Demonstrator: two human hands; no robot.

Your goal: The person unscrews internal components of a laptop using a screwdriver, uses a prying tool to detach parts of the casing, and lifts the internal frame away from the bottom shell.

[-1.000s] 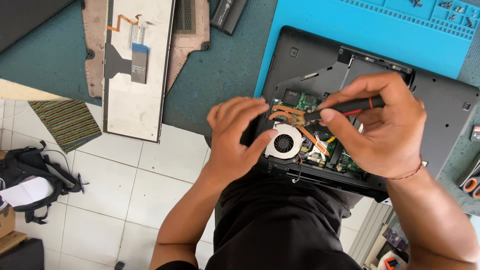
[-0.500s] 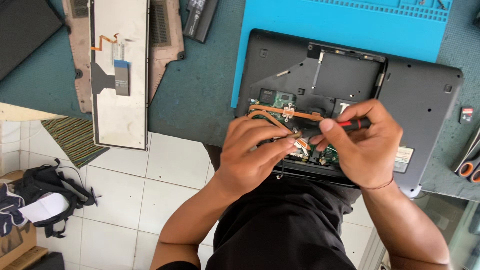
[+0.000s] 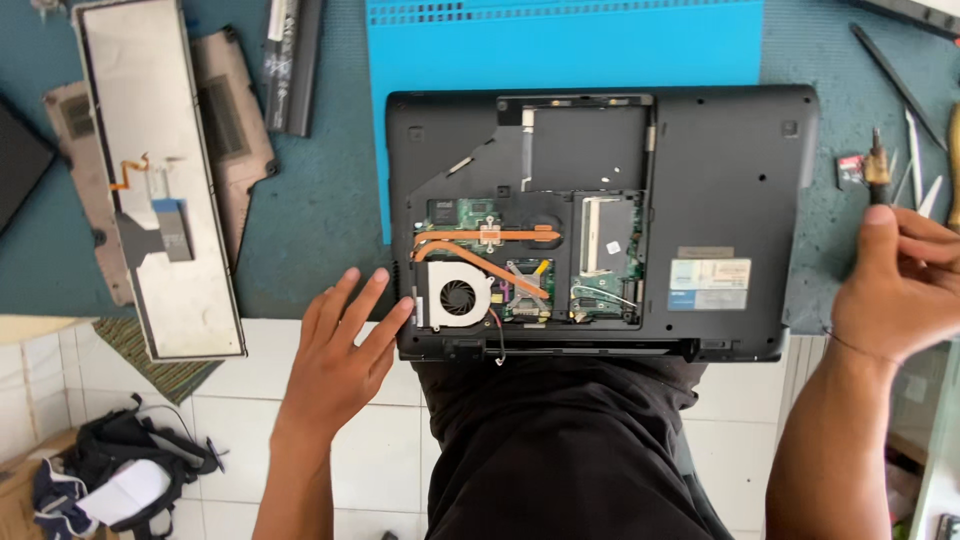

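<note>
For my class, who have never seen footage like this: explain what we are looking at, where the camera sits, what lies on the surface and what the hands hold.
The picture comes from a camera worn on a person's head, looking down at their own two bare hands. On the dark teal work surface lies a black laptop, bottom side up, partly on a bright blue mat. Its cover is off, showing a round grey fan, copper-coloured pipes and green circuit boards. To the left lies a long flat silver keyboard panel. The left hand is open, fingertips touching the laptop's edge. The right hand holds a thin tool off to the right, near other slim tools.
</note>
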